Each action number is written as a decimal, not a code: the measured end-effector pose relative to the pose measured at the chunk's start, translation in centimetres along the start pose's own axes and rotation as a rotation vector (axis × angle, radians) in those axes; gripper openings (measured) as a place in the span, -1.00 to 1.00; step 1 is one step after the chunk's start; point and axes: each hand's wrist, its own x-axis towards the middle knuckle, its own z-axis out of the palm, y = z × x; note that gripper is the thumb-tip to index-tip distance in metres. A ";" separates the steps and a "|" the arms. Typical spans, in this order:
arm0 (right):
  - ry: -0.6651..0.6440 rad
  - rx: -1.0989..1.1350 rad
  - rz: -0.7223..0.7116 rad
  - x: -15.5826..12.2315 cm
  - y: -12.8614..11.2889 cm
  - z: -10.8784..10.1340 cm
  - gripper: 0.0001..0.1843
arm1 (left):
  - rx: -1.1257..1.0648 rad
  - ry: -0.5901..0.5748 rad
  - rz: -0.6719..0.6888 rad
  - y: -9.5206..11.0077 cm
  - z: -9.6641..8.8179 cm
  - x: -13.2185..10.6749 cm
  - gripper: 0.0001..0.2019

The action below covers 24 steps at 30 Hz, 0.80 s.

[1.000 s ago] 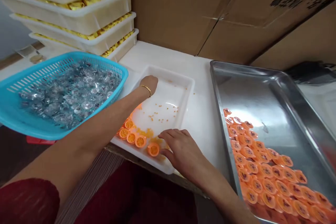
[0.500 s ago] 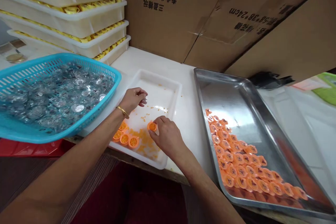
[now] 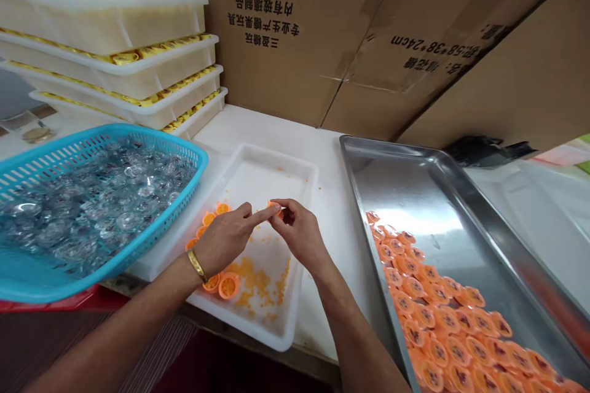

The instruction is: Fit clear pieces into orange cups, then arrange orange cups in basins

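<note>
Both hands meet above a white plastic tray [image 3: 302, 175]. My right hand [image 3: 298, 234] pinches a small orange cup [image 3: 275, 206] at its fingertips. My left hand [image 3: 225, 238], a gold bangle on its wrist, has its fingers curled and its index finger stretched onto the top of that cup. Several more orange cups [image 3: 221, 285] and loose orange beads [image 3: 258, 279] lie in the tray under the hands.
A blue basket [image 3: 27, 285] of clear plastic lids sits at the left. A steel tray [image 3: 405, 178] holding several orange cups lies at the right. Stacked white trays [image 3: 115, 24] with yellow contents stand behind, and cardboard boxes [image 3: 369, 24] line the back.
My left hand came from the tray's far side to meet the right one. My right hand lifted the orange cup from the tray's near edge. The view tilted down.
</note>
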 end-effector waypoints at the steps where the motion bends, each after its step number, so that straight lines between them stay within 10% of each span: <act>1: -0.005 0.019 -0.004 0.0 0.2 -0.2 -0.70 | 0.027 -0.013 0.006 0.1 0.1 0.2 -0.50; 10: 0.195 0.088 0.039 -0.6 1.0 -1.2 -0.64 | -0.093 0.264 -0.021 1.3 -0.2 0.6 -0.70; 17: 0.198 0.111 0.021 -0.6 1.1 -1.2 -0.64 | 0.063 0.057 0.053 1.8 0.6 1.3 -0.51; 24: 0.215 0.067 -0.115 -0.5 1.4 -1.3 -0.54 | -0.189 0.264 -0.078 1.3 0.1 0.0 -0.63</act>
